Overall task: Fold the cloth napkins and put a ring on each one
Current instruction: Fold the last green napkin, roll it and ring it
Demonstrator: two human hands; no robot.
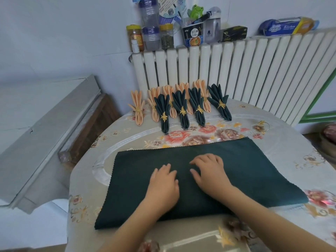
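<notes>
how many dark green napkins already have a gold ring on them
4, standing in a row at the table's far edge before the peach ones: first, second, third, fourth. Another green napkin lies flat, unringed.

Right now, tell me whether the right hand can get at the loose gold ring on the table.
Probably yes. The right hand rests flat on the dark green napkin, and the gold ring lies uncovered beyond the napkin's far right corner, with only bare tablecloth between them.
</notes>
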